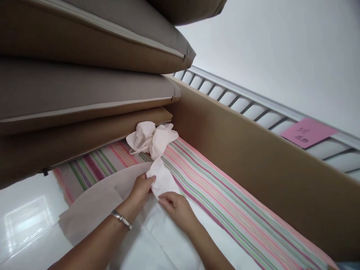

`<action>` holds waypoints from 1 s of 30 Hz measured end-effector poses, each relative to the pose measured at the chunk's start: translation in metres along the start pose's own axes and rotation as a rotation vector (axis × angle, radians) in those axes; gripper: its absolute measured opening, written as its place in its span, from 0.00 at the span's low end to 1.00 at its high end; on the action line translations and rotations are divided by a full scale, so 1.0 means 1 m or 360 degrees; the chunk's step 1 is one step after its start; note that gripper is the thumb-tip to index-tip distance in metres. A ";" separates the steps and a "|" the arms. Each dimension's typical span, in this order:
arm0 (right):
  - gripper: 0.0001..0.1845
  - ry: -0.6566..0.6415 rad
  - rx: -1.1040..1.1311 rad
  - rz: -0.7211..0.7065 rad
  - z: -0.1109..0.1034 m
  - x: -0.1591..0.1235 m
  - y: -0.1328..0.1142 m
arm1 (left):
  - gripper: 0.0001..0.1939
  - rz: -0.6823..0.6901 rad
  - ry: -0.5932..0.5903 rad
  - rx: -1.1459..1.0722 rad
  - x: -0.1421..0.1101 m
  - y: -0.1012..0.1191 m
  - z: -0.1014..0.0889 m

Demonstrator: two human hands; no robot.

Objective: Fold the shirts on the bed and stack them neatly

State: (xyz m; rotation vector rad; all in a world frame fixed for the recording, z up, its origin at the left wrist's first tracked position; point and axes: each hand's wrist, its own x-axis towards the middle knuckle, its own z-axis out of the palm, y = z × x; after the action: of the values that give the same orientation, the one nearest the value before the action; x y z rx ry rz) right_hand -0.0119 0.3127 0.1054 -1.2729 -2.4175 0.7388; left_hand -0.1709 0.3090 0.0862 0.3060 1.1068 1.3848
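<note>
both hands meet on a small white cloth (162, 179), the left hand (142, 189) pinching its near edge between thumb and fingers, the right hand (176, 206) closed on the lower corner, so the piece is held taut between them and lifted a little off what lies beneath. a metal bangle (121, 219) sits on the left wrist. the cloth hangs just above a striped sheet (225, 202), near its left end. just beyond it a second white bundle (152, 139), bunched and knotted with a thin tie trailing, rests on the stripes, touching the lowest cushion; it lies apart from the hands, untouched.

under the forearms a pale beige fabric (92, 206) and a white layer (157, 236) spread flat, probably as a working surface.

three grey-brown cushions (84, 86) stack overhead at the left, tilted. a brown board (253, 157) runs along the far side of the sheet, with white slats (247, 105) behind it and a pink note (308, 132) stuck on them. the wall (281, 45) is plain white; glossy white floor (25, 217) shows at lower left.
</note>
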 end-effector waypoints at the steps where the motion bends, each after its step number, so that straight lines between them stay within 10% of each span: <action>1: 0.15 0.0068 0.0085 0.0056 -0.004 0.005 0.005 | 0.12 0.0022 0.0048 0.0106 0.000 -0.001 -0.001; 5: 0.17 0.0382 0.0090 0.0335 -0.014 0.035 0.037 | 0.04 0.0057 0.0018 0.0848 0.003 -0.007 -0.012; 14: 0.17 0.0091 0.0133 0.0695 -0.007 0.123 0.036 | 0.06 0.0205 -0.0115 0.1617 0.002 -0.005 -0.020; 20: 0.03 -0.0387 0.0240 0.0893 -0.015 0.157 0.032 | 0.04 0.0158 -0.0204 0.1629 -0.013 0.007 -0.011; 30: 0.07 -0.0419 0.0917 0.0473 -0.047 0.157 0.014 | 0.08 -0.0093 -0.0680 0.1055 -0.022 0.007 -0.004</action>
State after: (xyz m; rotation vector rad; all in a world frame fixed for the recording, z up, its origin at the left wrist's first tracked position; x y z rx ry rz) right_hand -0.0666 0.4639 0.1411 -1.3497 -1.9681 1.6327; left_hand -0.1743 0.2895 0.0995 0.9901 1.1674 0.8075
